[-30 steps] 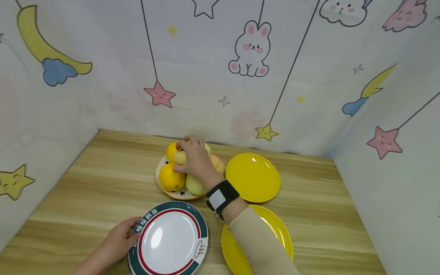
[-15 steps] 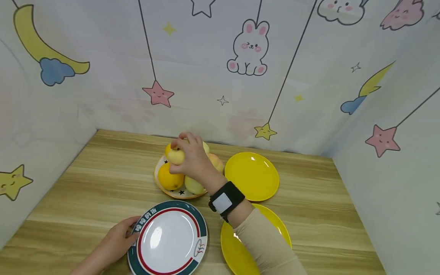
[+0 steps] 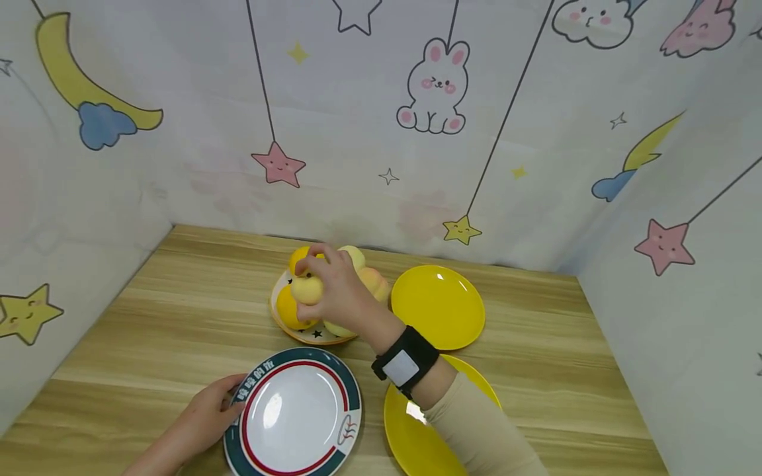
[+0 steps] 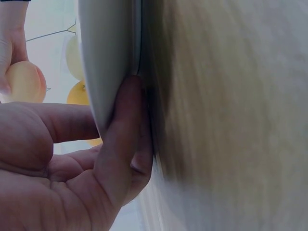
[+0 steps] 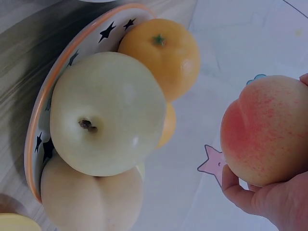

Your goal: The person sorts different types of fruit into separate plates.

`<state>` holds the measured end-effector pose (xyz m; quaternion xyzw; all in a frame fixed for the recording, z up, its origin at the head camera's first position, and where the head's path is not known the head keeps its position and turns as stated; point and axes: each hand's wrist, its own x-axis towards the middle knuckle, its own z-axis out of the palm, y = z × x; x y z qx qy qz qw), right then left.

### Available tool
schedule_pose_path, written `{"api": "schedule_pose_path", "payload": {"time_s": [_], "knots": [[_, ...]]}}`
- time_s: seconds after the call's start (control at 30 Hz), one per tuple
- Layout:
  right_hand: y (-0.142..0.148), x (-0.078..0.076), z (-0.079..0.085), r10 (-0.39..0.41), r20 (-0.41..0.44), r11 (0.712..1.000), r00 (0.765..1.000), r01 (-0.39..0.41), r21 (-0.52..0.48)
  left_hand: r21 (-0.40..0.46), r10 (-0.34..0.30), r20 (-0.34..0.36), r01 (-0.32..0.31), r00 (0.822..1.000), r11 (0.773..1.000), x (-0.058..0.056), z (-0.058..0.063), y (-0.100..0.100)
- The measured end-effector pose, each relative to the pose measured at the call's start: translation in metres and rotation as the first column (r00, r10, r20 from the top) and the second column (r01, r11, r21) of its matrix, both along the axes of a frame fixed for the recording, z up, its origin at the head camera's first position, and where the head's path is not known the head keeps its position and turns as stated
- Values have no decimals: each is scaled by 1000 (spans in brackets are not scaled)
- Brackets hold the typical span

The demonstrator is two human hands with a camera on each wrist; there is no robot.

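My right hand [image 3: 345,297] grips a peach [image 5: 264,130] with a red blush, held above the fruit plate and apart from the other fruit. That fruit plate [image 5: 72,50], orange-rimmed with black stars, bears an orange [image 5: 163,57], a pale green pear-like fruit [image 5: 106,115] and another peach [image 5: 91,202]. With my left hand [image 3: 205,413] I pinch the left edge of a white plate [image 3: 292,423] with a green and red rim. In the left wrist view my thumb and fingers lie on either side of its edge [image 4: 108,57], close to the tabletop.
To the right of the fruit lies a yellow plate [image 3: 437,307]. A second yellow plate [image 3: 411,436] lies nearer, partly under my right forearm. White cartoon-printed walls [image 3: 357,132] enclose the wooden table [image 3: 565,370] at the back and sides.
The peach in my right hand has come up off the fruit pile and moved slightly left and nearer. More of the fruit behind shows. My left hand stays on the white plate.
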<state>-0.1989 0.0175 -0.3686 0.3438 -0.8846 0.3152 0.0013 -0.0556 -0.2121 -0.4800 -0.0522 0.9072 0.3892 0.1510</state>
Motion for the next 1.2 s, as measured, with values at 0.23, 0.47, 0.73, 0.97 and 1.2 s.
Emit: {"api": "schedule_pose_path", "payload": {"time_s": [0.23,0.47,0.73,0.97,1.2], "knots": [[2,13,-3,74,-10,997,997,-74,2,-3,1,14,-1,1000,1000,-1,0,1],[1,29,-20,125,-25,989,992,-123,85,-3,1,13,-1,1000,1000,0,1,1],[0,39,-30,117,2,982,993,-116,152,-1,-9,5,9,1000,1000,-1,-1,-1],[-1,46,-35,136,84,980,987,-146,136,9,3,22,-3,1000,1000,-2,-1,-1],[-6,52,-47,201,84,960,976,-213,184,15,-4,-25,4,1000,1000,1,-2,-1]]}}
